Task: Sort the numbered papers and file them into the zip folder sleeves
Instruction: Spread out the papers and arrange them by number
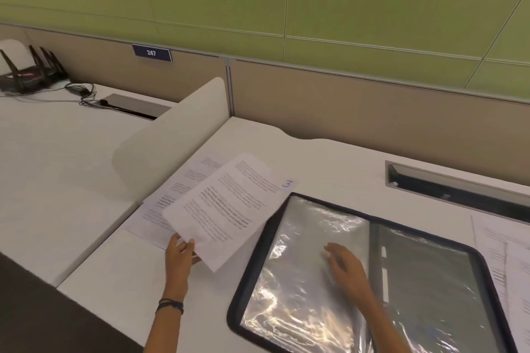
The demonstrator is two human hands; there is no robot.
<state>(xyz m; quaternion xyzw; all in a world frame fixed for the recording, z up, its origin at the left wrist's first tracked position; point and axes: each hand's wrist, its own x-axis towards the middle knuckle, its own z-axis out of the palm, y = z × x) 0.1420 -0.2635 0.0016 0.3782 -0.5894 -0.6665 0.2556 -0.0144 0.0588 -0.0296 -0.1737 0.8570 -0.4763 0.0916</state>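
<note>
We are pinching sheet 3 [229,209] in our left hand [179,252] (near the desktop's [114,281] left edge), our right hand [344,264] lying spread on the zip folder sleeve [298,289].

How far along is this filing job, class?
Done: the zip folder lies open; its sleeves show no filed sheet. In hand: the left hand pinches the paper marked 3, the right hand rests flat on a sleeve. Left: filing that sheet, the papers beneath it and the papers at the right.
</note>
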